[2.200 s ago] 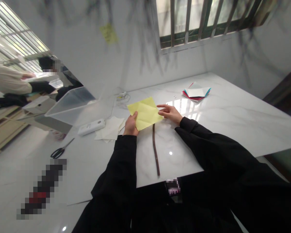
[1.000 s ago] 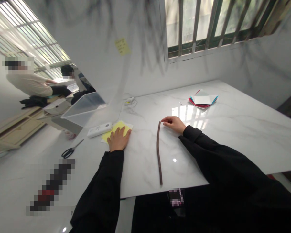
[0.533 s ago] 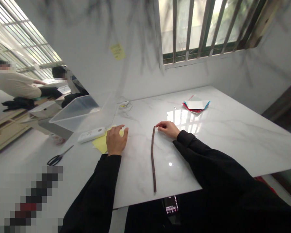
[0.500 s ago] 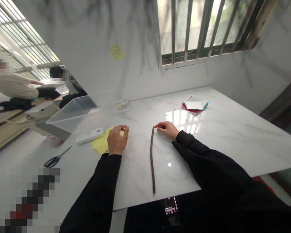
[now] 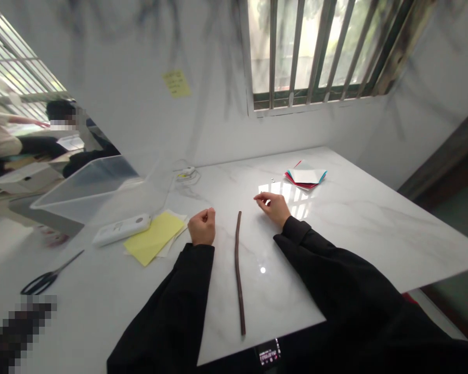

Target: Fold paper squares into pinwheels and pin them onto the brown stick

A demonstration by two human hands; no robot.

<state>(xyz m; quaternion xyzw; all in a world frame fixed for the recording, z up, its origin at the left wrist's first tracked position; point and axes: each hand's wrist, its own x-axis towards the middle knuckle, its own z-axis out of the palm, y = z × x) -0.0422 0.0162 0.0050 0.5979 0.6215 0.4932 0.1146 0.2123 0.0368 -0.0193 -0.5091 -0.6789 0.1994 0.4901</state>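
A thin, dark brown stick (image 5: 237,270), slightly bent, lies lengthwise on the white marbled table between my hands. To its left, my left hand (image 5: 202,227) is closed in a fist, thumb on top; its inside is hidden. My right hand (image 5: 273,206) rests right of the stick's far end, apart from it. Its fingers are bent and slightly apart, with nothing visible in them. A tiny white bit (image 5: 273,179) lies beyond that hand. Left of my fist are yellow paper sheets (image 5: 154,236) over white ones.
Black scissors (image 5: 42,280) and a white oblong device (image 5: 122,230) lie to the left, near a clear plastic bin (image 5: 81,195). Coloured folded papers (image 5: 306,175) sit far right. A phone (image 5: 270,353) shows below the table's front edge. Other people (image 5: 62,114) sit at far left.
My left hand has tightened from a loose curl into a fist and moved off the yellow paper toward the stick. My right hand has drawn away from the stick's far end. The view has shifted.
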